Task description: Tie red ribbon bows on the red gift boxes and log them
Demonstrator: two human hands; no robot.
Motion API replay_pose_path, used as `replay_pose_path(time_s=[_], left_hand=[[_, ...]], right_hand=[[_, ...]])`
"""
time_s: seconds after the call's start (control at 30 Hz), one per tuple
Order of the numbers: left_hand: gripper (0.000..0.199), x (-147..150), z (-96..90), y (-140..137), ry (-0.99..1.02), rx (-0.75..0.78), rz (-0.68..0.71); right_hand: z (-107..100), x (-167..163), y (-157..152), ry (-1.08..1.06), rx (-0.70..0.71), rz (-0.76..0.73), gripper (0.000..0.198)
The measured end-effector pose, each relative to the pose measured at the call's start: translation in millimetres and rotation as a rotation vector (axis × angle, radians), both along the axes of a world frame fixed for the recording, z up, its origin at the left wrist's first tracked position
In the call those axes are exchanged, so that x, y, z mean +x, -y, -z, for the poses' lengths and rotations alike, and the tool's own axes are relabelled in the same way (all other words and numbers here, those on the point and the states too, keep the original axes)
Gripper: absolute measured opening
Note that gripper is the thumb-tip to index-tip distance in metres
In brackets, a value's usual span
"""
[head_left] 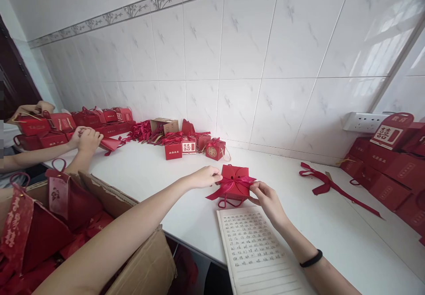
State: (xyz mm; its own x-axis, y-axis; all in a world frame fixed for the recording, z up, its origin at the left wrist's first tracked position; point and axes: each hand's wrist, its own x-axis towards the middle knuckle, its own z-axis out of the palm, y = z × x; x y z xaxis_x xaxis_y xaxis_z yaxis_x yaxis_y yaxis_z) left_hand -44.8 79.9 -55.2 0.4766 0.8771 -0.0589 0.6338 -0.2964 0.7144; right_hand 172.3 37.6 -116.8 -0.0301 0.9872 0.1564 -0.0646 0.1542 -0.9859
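Observation:
A small red gift box (235, 171) sits on the white table in front of me, with a dark red ribbon (217, 191) tied in a bow across its top. At the box's left side, my left hand (206, 177) is closed, its fingertips pinching the ribbon. My right hand (268, 201) is closed at the right side, thumb and fingers on the ribbon by the box's edge. Twisted cord handles (229, 204) stick out at the near side. Just below the box lies an open notebook (254, 242) with handwritten lines.
A cardboard carton (146, 259) of red boxes stands at lower left. Another person's hands (86, 140) work at far left beside stacked red boxes. Several finished boxes (173, 150) stand by the wall. Loose ribbons (323, 181) and a box stack (388, 166) are at right.

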Motion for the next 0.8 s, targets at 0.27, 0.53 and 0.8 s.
replay_pose_path(time_s=[0.27, 0.53, 0.8], left_hand=[[0.018, -3, 3.1, -4, -0.057, 0.071, -0.083], [0.073, 6, -7.5, 16, -0.083, 0.381, 0.105], [0.096, 14, 2.8, 12, -0.302, 0.464, 0.139]], right_hand=[[-2, -1, 3, -0.002, -0.003, 0.013, 0.037], [-1, -2, 1, -0.018, -0.002, 0.002, 0.039], [-2, -5, 2, 0.010, 0.020, -0.010, 0.041]])
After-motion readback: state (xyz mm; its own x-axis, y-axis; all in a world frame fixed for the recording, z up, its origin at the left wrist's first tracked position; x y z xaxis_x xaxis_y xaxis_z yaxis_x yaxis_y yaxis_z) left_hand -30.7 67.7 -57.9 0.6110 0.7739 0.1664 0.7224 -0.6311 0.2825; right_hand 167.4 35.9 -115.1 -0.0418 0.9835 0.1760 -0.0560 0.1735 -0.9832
